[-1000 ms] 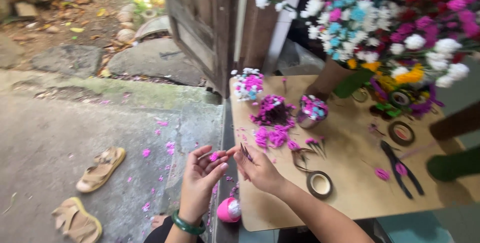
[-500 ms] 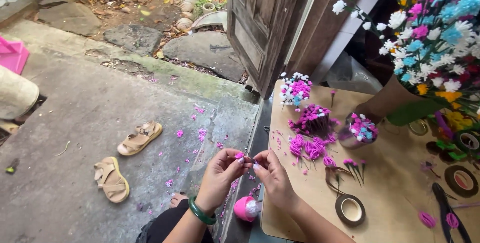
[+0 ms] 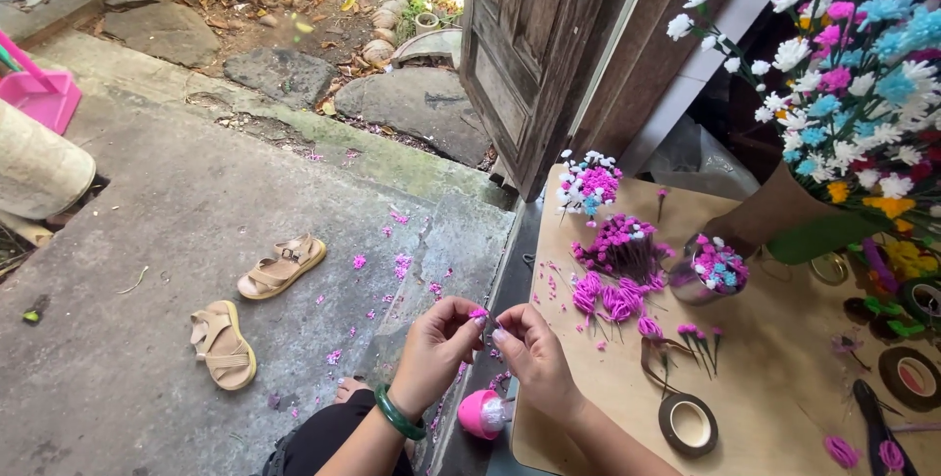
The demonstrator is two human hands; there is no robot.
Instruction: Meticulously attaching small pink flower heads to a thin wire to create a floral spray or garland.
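No package, label or sign is legible in view. A roll of dark tape lies flat on the brown board table, near its front edge; a second roll lies at the right edge. A pink glue bottle sits just below the hands, off the table's left edge. The floor is grey concrete, littered with pink scraps, with two tan sandals and a weathered wooden door beyond. The left hand and right hand meet above the table's left edge, fingertips pressed together, pinching a small pink paper flower; its stem cannot be made out. Loose pink flower heads lie on the table.
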